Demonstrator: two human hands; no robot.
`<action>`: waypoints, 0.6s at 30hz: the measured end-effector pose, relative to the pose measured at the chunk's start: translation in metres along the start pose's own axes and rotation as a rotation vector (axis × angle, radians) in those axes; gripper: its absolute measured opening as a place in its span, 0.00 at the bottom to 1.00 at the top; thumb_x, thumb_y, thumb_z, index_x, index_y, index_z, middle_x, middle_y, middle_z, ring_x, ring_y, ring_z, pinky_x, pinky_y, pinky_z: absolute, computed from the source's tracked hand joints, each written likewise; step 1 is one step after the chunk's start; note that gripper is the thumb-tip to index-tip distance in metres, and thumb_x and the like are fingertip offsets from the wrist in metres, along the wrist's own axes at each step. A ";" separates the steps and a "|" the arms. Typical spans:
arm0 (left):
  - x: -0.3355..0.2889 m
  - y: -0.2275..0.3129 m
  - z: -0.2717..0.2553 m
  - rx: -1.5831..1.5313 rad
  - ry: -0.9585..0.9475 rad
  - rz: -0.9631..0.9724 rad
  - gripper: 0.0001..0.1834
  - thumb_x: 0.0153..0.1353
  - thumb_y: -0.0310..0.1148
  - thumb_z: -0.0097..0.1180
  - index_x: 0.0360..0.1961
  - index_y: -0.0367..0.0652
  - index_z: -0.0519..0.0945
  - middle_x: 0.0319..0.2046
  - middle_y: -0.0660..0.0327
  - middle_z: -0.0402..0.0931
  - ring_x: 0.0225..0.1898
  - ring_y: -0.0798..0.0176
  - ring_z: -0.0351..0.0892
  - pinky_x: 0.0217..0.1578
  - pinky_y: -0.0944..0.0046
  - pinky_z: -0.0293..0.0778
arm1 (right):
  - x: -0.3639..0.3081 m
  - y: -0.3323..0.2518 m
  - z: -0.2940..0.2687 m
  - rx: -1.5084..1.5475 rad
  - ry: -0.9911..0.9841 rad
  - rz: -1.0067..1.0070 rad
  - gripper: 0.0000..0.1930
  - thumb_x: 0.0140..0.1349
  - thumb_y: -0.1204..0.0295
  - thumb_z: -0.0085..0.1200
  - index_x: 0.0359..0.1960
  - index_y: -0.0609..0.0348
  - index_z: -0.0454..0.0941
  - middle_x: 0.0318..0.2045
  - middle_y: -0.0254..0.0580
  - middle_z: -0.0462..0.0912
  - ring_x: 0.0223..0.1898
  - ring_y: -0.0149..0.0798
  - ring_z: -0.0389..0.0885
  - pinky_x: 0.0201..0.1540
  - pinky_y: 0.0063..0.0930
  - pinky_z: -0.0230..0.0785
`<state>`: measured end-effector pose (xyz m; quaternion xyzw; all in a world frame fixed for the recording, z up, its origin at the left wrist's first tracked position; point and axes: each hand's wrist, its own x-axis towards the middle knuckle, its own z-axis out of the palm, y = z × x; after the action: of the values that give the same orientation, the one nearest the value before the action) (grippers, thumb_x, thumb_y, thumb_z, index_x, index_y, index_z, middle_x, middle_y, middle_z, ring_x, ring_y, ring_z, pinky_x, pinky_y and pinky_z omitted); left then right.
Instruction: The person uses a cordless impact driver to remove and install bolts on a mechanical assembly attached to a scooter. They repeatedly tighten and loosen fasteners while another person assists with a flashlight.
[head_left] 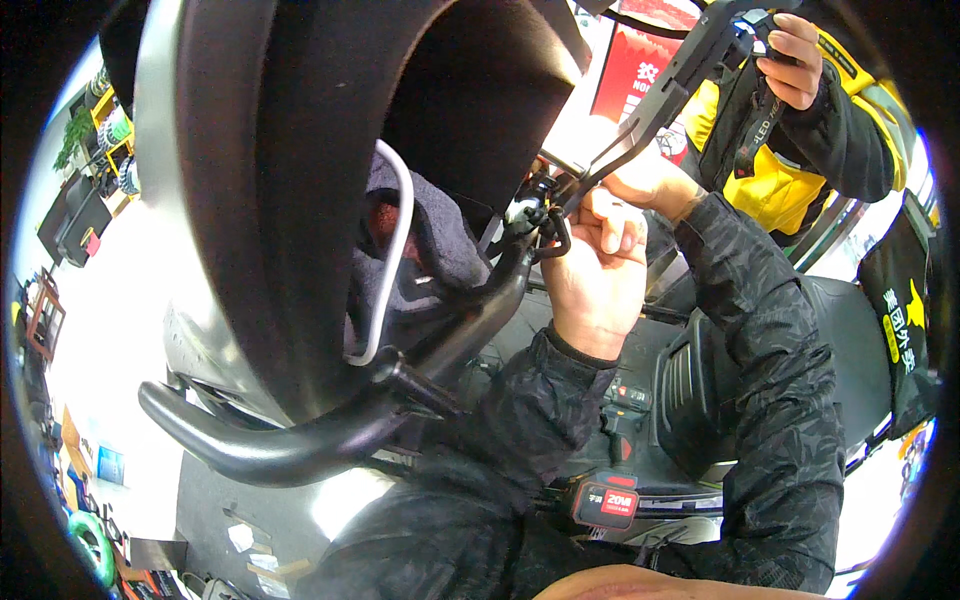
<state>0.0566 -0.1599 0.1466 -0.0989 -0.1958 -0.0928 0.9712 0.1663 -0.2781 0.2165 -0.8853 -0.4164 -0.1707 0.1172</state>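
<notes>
My left hand [602, 275] is closed, palm up with its fingers curled, against a dark metal fitting [540, 205] on a scooter's black handlebar [480, 310]. Whatever those fingers grip is hidden. Just beyond it, my right hand [650, 180] reaches in beside the same fitting; glare and the left hand cover its fingers. A thin metal rod [562, 163] shows at the fitting, close to the right hand. From there a long black bar [665, 100] slants up to the right.
Another person's hand [795, 62] is near the bar's upper end. A large black cover [320, 200] and a dark grey cloth [445, 235] stand left of the fitting. Below are a tool with a red-and-black battery [605, 500] and the black seat [845, 330].
</notes>
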 end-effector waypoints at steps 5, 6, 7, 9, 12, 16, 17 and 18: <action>0.001 0.002 0.002 -0.046 0.001 -0.005 0.14 0.76 0.37 0.44 0.30 0.45 0.70 0.19 0.67 0.59 0.22 0.69 0.55 0.31 0.66 0.59 | 0.000 0.021 0.016 -0.338 0.187 -0.324 0.09 0.63 0.67 0.53 0.39 0.59 0.79 0.31 0.47 0.81 0.30 0.52 0.78 0.41 0.47 0.65; 0.001 0.003 0.002 -0.080 0.011 -0.021 0.12 0.75 0.34 0.44 0.31 0.43 0.69 0.21 0.66 0.61 0.22 0.69 0.53 0.30 0.65 0.58 | 0.000 0.025 0.019 -0.371 0.192 -0.324 0.08 0.61 0.68 0.54 0.36 0.58 0.79 0.28 0.44 0.79 0.27 0.49 0.76 0.38 0.45 0.64; 0.002 0.004 0.003 -0.096 -0.092 -0.029 0.12 0.75 0.34 0.44 0.31 0.43 0.69 0.22 0.66 0.61 0.22 0.69 0.53 0.30 0.65 0.58 | -0.001 0.029 0.020 -0.478 0.268 -0.466 0.06 0.58 0.69 0.56 0.33 0.57 0.78 0.25 0.40 0.77 0.24 0.46 0.74 0.35 0.43 0.62; -0.001 0.003 0.003 -0.138 -0.075 -0.040 0.12 0.75 0.33 0.43 0.32 0.42 0.69 0.23 0.66 0.62 0.23 0.69 0.53 0.30 0.65 0.57 | -0.003 0.033 0.020 -0.590 0.283 -0.540 0.06 0.54 0.71 0.59 0.32 0.56 0.78 0.23 0.37 0.76 0.23 0.44 0.73 0.35 0.41 0.62; -0.003 0.003 0.005 -0.100 -0.084 -0.015 0.14 0.74 0.38 0.48 0.30 0.43 0.71 0.20 0.66 0.60 0.24 0.68 0.55 0.32 0.65 0.58 | -0.006 0.034 0.014 -0.455 0.112 -0.285 0.10 0.60 0.65 0.55 0.39 0.55 0.81 0.28 0.46 0.82 0.29 0.50 0.81 0.36 0.43 0.73; -0.004 -0.002 0.006 -0.143 -0.091 0.010 0.16 0.73 0.42 0.50 0.31 0.43 0.73 0.20 0.66 0.60 0.25 0.67 0.56 0.33 0.65 0.59 | -0.004 0.029 0.010 -0.328 0.119 -0.161 0.16 0.67 0.56 0.52 0.44 0.52 0.85 0.33 0.51 0.87 0.33 0.55 0.86 0.36 0.42 0.79; -0.005 -0.003 0.005 -0.154 -0.079 0.023 0.16 0.73 0.42 0.51 0.31 0.44 0.73 0.20 0.66 0.60 0.25 0.67 0.56 0.33 0.65 0.59 | -0.004 0.028 0.010 -0.298 0.142 -0.168 0.17 0.68 0.55 0.53 0.44 0.52 0.85 0.33 0.51 0.87 0.34 0.55 0.86 0.37 0.42 0.79; -0.005 -0.004 0.004 -0.169 -0.104 0.018 0.13 0.72 0.39 0.50 0.31 0.44 0.72 0.21 0.66 0.61 0.25 0.68 0.56 0.32 0.64 0.59 | -0.004 0.026 0.010 -0.269 0.166 -0.176 0.18 0.68 0.54 0.53 0.45 0.52 0.85 0.33 0.51 0.87 0.34 0.54 0.87 0.37 0.42 0.80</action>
<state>0.0499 -0.1621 0.1493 -0.1868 -0.2366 -0.0947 0.9488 0.1867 -0.2938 0.2044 -0.8359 -0.4547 -0.3070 0.0163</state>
